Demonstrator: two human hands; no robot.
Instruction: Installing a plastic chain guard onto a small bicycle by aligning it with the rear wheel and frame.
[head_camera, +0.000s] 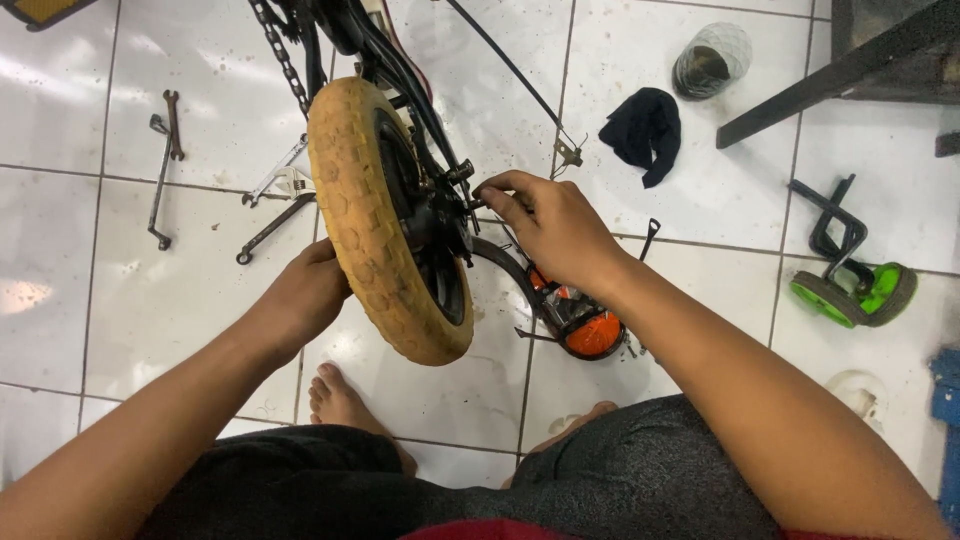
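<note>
left hand (305, 295) cupped, right hand (545, 225) pinching
</note>
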